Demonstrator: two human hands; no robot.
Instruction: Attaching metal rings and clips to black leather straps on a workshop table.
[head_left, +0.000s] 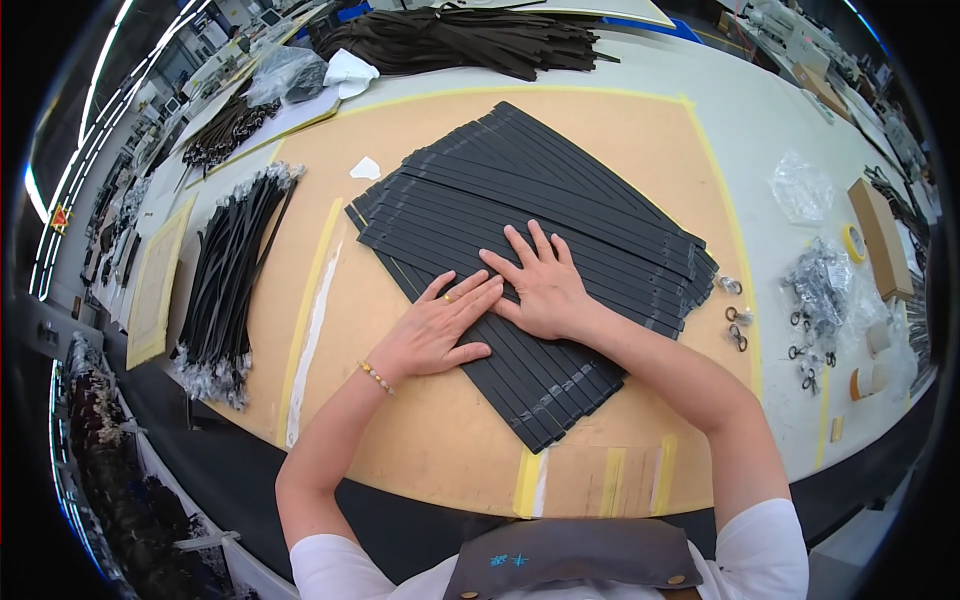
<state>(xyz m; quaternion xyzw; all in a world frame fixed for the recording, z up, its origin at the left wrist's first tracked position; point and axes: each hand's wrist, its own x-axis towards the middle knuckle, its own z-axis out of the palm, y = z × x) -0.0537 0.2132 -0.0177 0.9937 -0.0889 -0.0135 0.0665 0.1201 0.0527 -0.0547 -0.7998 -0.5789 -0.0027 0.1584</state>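
Many flat black straps (540, 200) lie side by side in overlapping rows on a tan board (420, 440). My left hand (438, 325) rests flat on the straps near their lower left part, fingers spread, with a ring and a beaded bracelet. My right hand (540, 285) lies flat on the straps just right of it, fingers spread and pointing up-left. The two hands touch at the fingertips. Neither hand grips anything.
A bundle of black straps in clear sleeves (225, 290) lies left of the board. A dark strap pile (470, 40) sits at the back. Metal clips (737, 325), plastic bags (820, 285), a tape roll (853, 240) and a cardboard box (880, 240) are at the right.
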